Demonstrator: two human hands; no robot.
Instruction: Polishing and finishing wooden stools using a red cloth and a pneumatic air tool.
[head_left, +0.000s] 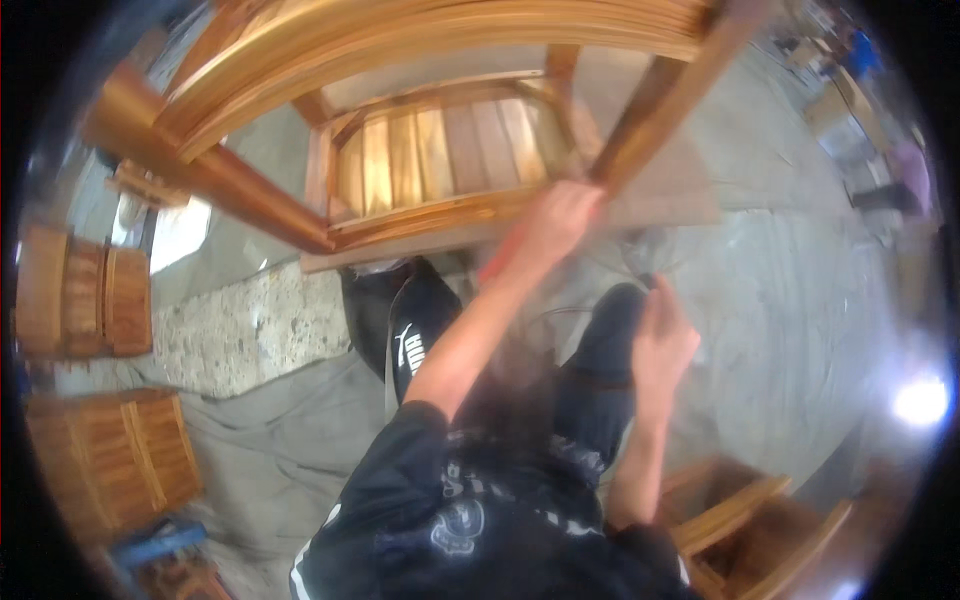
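A varnished wooden furniture frame [430, 40], perhaps a chair, stands in front of me with a slatted panel [435, 150] between its rails. My left hand [562, 215] is closed beside the foot of its right post [650, 120]. A red strip [497, 258] shows under the left wrist; motion blur hides what it is and what the fingers grip. Lower and to the right, my right hand [665, 325] is closed, apart from the frame. A small dark tip [648, 282] sticks out by its fingers, too blurred to name.
The frame rests on a flat board [660, 212]. Wooden furniture pieces [85, 295] and a slatted panel [120, 455] stand at the left. More wooden parts [740, 520] lie behind me at the lower right. Boxes [845, 115] and a person in purple [910, 175] are at the far right.
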